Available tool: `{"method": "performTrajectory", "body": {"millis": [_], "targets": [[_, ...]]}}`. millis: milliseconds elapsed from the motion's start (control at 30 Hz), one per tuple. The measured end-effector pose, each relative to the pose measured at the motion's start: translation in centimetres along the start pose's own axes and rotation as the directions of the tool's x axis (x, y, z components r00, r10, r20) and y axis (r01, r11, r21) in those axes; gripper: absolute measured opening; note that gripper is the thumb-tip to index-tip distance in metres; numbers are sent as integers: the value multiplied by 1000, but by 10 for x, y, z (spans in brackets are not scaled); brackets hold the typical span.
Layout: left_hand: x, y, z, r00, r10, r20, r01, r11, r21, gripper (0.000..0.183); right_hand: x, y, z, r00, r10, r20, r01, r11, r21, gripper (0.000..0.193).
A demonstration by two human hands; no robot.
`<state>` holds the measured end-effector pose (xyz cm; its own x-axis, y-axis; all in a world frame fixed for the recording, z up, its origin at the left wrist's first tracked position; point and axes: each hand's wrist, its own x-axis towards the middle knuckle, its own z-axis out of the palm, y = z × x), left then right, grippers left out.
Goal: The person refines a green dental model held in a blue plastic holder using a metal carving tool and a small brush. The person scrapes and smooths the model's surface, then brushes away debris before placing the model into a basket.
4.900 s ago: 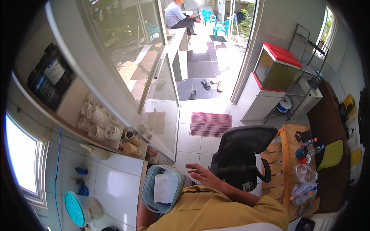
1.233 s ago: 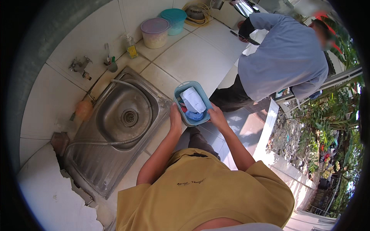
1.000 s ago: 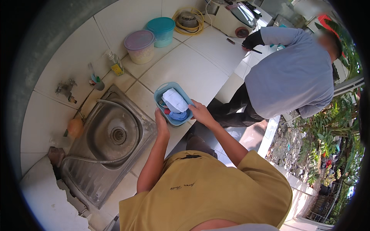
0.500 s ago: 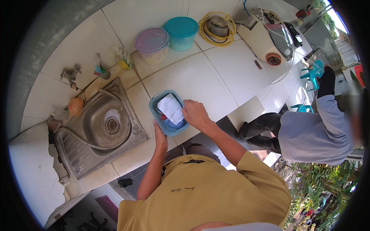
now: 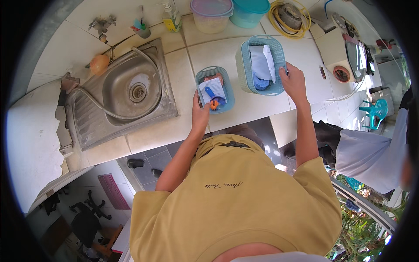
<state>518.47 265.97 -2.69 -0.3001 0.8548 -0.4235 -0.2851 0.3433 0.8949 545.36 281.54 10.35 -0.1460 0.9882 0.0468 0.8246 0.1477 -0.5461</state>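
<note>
My right hand (image 5: 293, 84) grips the right side of a larger light-blue woven plastic basket (image 5: 243, 67), which is tilted over the counter. Inside it lie folded white paper (image 5: 262, 61) and something blue and crumpled (image 5: 260, 83). My left hand (image 5: 200, 115) is closed on the near left side of a smaller blue basket (image 5: 229, 94), its thumb by the rim. That one holds a sheet of paper with writing (image 5: 212, 84), a blue handled item (image 5: 210, 92), a small orange piece (image 5: 214, 105) and something reddish-brown. My left fingers are partly hidden by the basket.
A steel sink (image 5: 113, 94) with a grey hose lies left. Behind stand a soap bottle (image 5: 171, 19), a purple-lidded tub (image 5: 211, 19), a teal tub (image 5: 248, 15) and a coiled yellow hose (image 5: 273, 19). Another person (image 5: 366, 153) is at the right.
Where one basket showed, two now show side by side. My right hand has moved right and away with the larger one; my left stays with the smaller. The view has shifted.
</note>
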Motion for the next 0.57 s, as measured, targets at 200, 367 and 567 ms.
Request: {"method": "performTrajectory", "body": {"millis": [200,367,567], "targets": [[6,-20,3,994,19,-107,-25,998,-54,60,38,61,57,990,-72,124,82,994,-74,24],[24,-14,32,975,24,-220,-37,998,-53,57,49,74,70,976,-194,104,196,980,-16,25],[37,-2,70,956,13,-294,-43,995,-95,53,59,78,63,972,-218,85,200,962,188,24]]}}
